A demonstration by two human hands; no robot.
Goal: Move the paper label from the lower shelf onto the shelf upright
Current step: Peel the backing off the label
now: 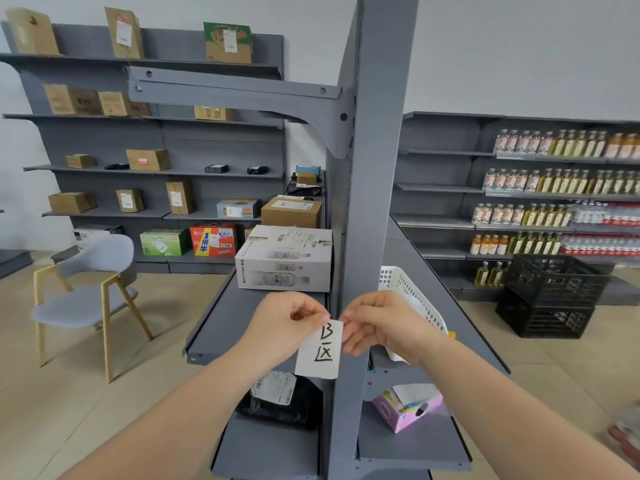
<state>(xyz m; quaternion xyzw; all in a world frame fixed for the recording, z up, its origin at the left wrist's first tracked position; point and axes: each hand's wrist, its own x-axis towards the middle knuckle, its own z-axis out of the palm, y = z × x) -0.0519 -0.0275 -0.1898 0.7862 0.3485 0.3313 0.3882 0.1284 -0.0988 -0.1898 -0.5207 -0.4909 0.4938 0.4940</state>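
A white paper label [320,351] with black handwritten marks hangs in front of the grey shelf upright [374,168], at its left edge. My left hand [284,323] pinches the label's top left corner. My right hand [381,323] pinches its top right edge. Both hands are at mid height of the upright, just above the lower shelf [277,445]. I cannot tell whether the label touches the upright.
A white carton [285,261] sits on the shelf just behind my left hand. A white basket [408,292] and a pink box [408,407] lie right of the upright. A black parcel [280,400] lies below. A grey chair [90,292] stands left, black crates [550,296] right.
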